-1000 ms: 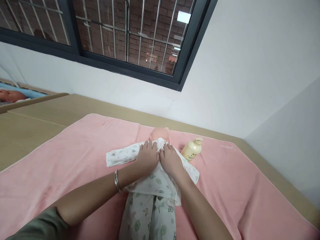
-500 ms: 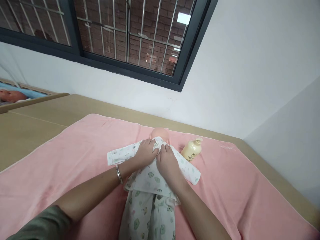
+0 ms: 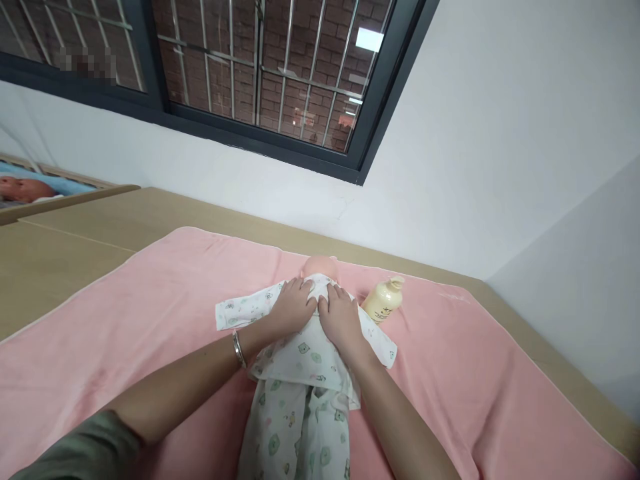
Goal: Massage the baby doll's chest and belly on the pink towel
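Note:
A baby doll lies stretched out on a pink blanket (image 3: 440,373), its bald head (image 3: 320,265) pointing away from me. It wears a white patterned shirt (image 3: 310,353) with both sleeves spread sideways, and matching trousers (image 3: 280,427). My left hand (image 3: 294,307) lies flat on the left upper part of the shirt, fingers stretched toward the head. Beside it, my right hand (image 3: 343,323) rests likewise on the right upper part, thumbs close together. Neither hand grips anything. The doll's face does not show.
A pale yellow pump bottle (image 3: 384,300) leans beside the doll's right-hand sleeve. Wooden surface (image 3: 85,230) borders the blanket, with a white wall and a barred window (image 3: 260,73) behind. Another doll (image 3: 25,190) lies at far left.
My right hand has shifted slightly to the right, and its fingers now lie flatter on the shirt. The right-hand sleeve has moved a little. My left hand stays nearly in place.

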